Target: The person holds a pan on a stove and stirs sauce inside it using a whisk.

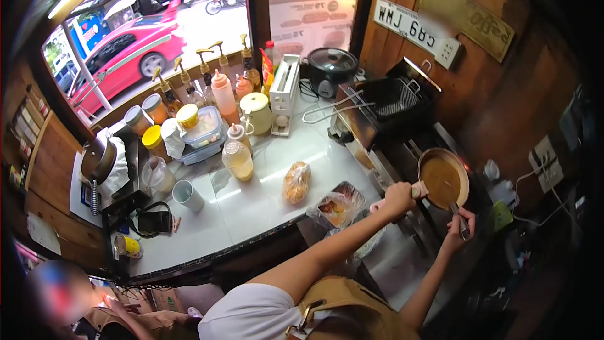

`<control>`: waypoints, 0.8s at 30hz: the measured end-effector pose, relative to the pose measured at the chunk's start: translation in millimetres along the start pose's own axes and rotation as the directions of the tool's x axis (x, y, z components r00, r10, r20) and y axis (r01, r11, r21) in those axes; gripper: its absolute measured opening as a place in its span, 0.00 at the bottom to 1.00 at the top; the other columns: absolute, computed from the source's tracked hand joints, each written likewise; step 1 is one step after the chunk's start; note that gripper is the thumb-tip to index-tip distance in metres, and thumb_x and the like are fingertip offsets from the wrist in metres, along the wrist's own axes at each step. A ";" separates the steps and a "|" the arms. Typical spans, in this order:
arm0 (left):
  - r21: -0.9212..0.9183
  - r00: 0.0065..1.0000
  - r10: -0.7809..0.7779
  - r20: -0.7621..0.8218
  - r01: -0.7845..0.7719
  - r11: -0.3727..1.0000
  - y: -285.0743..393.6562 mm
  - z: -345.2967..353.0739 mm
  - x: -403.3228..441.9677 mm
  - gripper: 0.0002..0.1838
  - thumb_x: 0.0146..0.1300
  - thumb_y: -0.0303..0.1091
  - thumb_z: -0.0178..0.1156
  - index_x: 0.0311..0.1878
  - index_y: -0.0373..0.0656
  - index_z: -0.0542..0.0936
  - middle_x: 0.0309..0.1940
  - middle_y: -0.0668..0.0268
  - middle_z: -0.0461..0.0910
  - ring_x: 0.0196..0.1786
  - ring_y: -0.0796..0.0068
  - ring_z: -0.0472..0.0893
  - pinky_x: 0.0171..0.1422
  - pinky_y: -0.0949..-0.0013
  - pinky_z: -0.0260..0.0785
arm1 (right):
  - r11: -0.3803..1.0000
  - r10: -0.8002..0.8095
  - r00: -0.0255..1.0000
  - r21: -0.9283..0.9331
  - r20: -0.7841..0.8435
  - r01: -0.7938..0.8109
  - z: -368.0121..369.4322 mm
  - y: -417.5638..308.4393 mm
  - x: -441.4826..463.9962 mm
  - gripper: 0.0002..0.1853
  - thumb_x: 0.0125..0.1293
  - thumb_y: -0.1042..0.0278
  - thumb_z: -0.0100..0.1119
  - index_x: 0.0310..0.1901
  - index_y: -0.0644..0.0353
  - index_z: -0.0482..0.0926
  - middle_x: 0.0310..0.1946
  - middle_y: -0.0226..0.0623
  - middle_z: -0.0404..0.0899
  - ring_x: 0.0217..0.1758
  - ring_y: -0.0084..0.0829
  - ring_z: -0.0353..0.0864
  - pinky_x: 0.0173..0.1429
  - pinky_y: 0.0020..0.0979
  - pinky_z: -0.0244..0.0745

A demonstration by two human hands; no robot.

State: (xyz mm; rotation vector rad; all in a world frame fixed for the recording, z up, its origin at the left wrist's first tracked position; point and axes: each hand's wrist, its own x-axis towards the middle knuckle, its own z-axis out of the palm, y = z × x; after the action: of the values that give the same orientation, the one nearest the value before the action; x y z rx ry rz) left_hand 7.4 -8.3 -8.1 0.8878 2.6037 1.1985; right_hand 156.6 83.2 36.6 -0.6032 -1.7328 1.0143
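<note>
firstly, pan (465,181): round, holding brown liquid (440,171), just beyond and to the right of the left-hand grip. left hand (401,198): wrapped firmly about the pan's pinkish handle (377,206), close to the rim. right hand (461,230): fingers closed on a metal utensil (454,208), held at the pan's near edge; lower end dips into the liquid, its shape hidden. fryer (402,97): dark, with wire basket, beyond the left-hand grip. wrapped tray (336,206): film-covered, contents reddish-orange, left of the same grip. plastic bag (297,182): orange-tan filling, further left, on white counter (220,230). green item (502,215): right of the right-hand grip, kind unclear.
</note>
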 end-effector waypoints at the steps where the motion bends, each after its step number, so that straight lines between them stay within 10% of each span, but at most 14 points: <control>1: 0.012 1.000 -0.004 -0.008 0.004 1.000 -1.4 2.4 1.1 0.11 0.33 0.33 0.59 0.22 0.36 0.78 0.24 0.52 0.77 0.30 0.55 0.79 0.35 0.60 0.72 | 0.999 0.018 1.000 0.029 0.021 -0.019 3.1 -0.9 -2.9 0.04 0.51 0.78 0.52 0.30 0.63 0.73 0.33 0.34 0.74 0.28 0.20 0.70 0.28 0.18 0.65; 7: 0.108 0.996 0.055 -0.070 -0.048 0.993 -9.5 13.1 7.7 0.13 0.34 0.37 0.60 0.22 0.37 0.78 0.23 0.52 0.77 0.30 0.54 0.78 0.35 0.58 0.70 | 0.937 -0.348 0.935 -0.066 -0.067 0.344 38.4 20.9 22.2 0.06 0.45 0.81 0.55 0.27 0.61 0.73 0.26 0.31 0.73 0.31 0.24 0.71 0.37 0.24 0.66; 24: 0.137 0.997 0.039 0.060 -0.047 0.989 6.2 -10.5 5.5 0.12 0.38 0.33 0.55 0.25 0.34 0.78 0.26 0.50 0.77 0.32 0.52 0.78 0.38 0.59 0.70 | 0.941 -0.290 0.944 -0.226 -0.158 0.251 20.6 7.2 22.3 0.05 0.45 0.82 0.55 0.26 0.64 0.73 0.27 0.36 0.72 0.30 0.28 0.74 0.36 0.22 0.68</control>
State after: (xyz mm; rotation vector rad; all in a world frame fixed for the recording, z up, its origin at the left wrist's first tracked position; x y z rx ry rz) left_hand 2.0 -8.8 4.2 0.9924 2.6612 0.9961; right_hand 128.7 97.1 38.7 -0.5502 -1.7040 0.5716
